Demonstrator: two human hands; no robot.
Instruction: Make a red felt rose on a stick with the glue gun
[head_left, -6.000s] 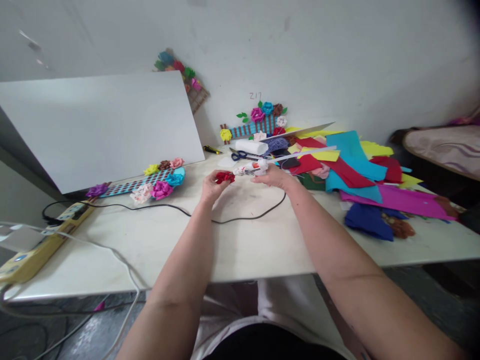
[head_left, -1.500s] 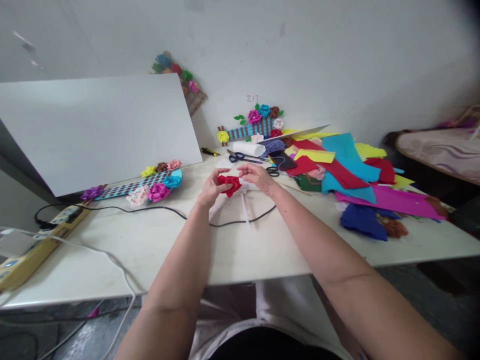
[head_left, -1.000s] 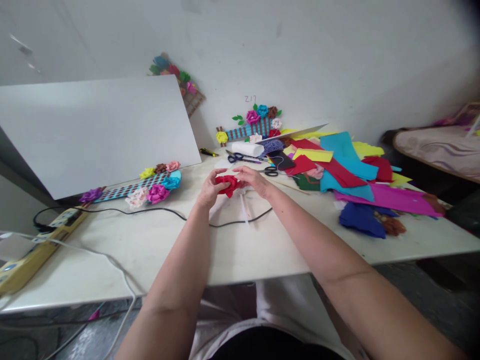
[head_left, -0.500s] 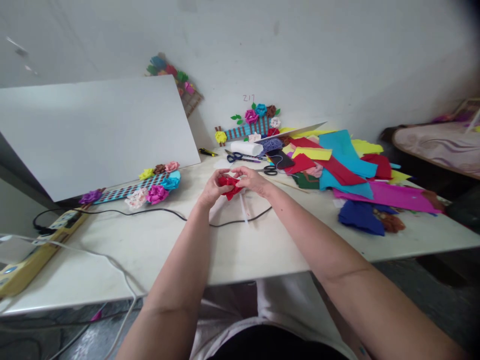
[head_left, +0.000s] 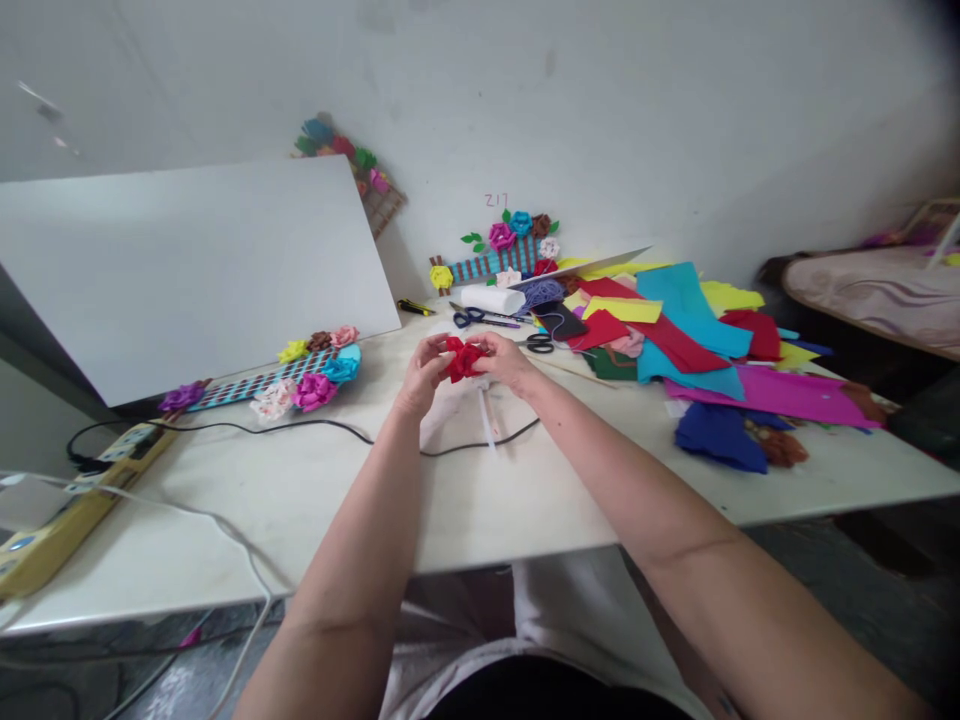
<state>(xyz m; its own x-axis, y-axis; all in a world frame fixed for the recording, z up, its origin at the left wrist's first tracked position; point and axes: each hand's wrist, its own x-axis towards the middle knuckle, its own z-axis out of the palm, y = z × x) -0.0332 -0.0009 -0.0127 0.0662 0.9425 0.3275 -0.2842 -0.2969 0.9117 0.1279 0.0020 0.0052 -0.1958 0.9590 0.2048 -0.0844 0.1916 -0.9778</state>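
Between my two hands is a red paper flower, held above the white table. My left hand pinches its left side, fingers curled round the petals. On the right edge, my right hand grips it with thumb and fingertips. Just below the flower lies a white stick, probably a glue stick or the end of a tool; I cannot tell which. A black cable runs across the table under my wrists.
Scissors and a pile of coloured paper lie to the right. A flower-decorated paper guitar rests at left, near a power strip. Behind stand a white board and another flowered guitar. A yellow cutter lies at the back.
The red flower has turned and come up, so more of its petals show between my fingers. My hands have shifted only slightly.
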